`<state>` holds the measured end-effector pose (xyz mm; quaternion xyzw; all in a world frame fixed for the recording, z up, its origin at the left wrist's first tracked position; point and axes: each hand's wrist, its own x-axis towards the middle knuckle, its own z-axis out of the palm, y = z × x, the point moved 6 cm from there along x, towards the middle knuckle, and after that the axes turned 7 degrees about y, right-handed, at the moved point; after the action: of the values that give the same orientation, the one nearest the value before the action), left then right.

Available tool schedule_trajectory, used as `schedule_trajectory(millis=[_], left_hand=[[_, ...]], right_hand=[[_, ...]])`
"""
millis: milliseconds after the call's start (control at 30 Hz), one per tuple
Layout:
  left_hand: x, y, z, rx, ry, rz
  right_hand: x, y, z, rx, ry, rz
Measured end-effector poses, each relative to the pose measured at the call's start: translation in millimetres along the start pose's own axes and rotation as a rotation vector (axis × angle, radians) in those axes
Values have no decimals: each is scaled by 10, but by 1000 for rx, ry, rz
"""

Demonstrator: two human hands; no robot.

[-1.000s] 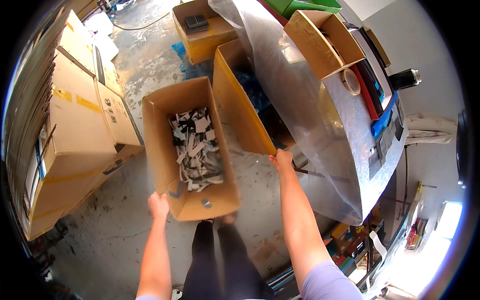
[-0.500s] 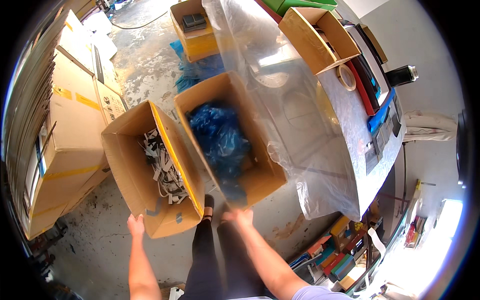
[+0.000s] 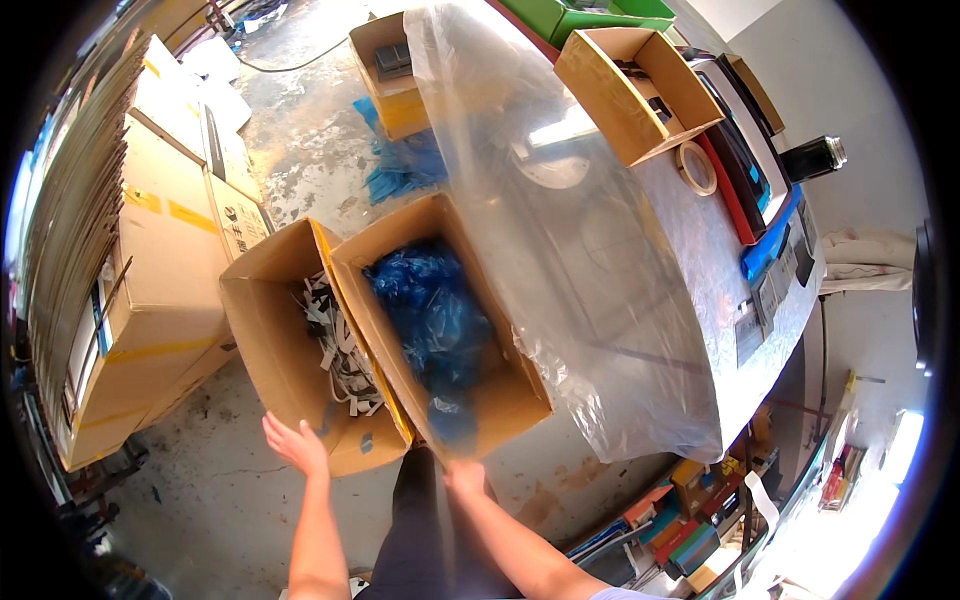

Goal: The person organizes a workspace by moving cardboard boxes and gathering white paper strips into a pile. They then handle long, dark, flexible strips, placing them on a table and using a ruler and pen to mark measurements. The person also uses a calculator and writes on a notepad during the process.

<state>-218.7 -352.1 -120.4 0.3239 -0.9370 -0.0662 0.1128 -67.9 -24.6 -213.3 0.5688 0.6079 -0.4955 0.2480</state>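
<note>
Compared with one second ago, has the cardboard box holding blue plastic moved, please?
Yes: that cardboard box has moved leftward, away from the plastic-draped table.

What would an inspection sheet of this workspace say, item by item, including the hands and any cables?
Surface: concrete floor, scuffed and stained.
Job's things: cardboard box of paper-like strips beside cardboard box of crumpled blue plastic.
Clutter: blue plastic sheeting on the floor; tape roll on the table.
Left hand: fingers spread beside the strip box; contact unclear.
Right hand: at the blue-plastic box's near end; blurred, grip unclear.
Cables: a dark cable or hose on the far floor.
Surroundings: cardboard cartons at left; clear plastic sheet hanging beside the table.
</note>
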Motion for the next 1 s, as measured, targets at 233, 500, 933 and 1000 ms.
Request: schedule_trajectory(millis=[233, 500, 933, 1000], left_hand=[[-506, 1372, -55, -538, -364, 248], [-771, 1827, 46, -481, -531, 281], [-757, 2089, 68, -213, -553, 480], [-751, 2161, 68, -290, -502, 389]], right_hand=[[44, -1020, -1201, -241, 513, -480], [1134, -1477, -2094, 97, 949, -560], [461, -1550, -1767, -221, 583, -422], [481, -1445, -1961, -139, 770, -498]])
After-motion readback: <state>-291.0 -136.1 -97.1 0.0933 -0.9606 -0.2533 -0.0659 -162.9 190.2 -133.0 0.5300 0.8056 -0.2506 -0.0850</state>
